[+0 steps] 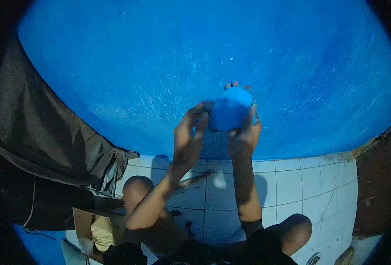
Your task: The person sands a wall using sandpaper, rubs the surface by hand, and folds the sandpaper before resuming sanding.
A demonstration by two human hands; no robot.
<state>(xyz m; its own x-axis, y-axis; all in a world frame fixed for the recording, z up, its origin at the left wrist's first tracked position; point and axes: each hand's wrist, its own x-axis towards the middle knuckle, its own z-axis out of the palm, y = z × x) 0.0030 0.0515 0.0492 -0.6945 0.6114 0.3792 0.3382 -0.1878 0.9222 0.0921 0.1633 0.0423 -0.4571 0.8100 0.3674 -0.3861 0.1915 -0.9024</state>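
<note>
In the head view, a blue piece (231, 110) with a rounded, lighter top is held up in front of the blue wall. I cannot make out its exact kind. My right hand (245, 132) grips its right side, thumb on the near face and some fingertips showing above the top edge. At the left edge, my left hand (190, 128) is closed, thumb and fingers pressed to the piece. Something small and dark shows by the left fingertips, too dim to name.
The blue wall (169, 66) rises straight ahead from a white tiled floor (288, 181). A dark cloth (41, 115) hangs at left. Below it stands a cardboard box (83, 225) with a yellowish bag (102, 233). A thin stick (195, 180) lies on the tiles; a brown panel (378, 185) stands at right.
</note>
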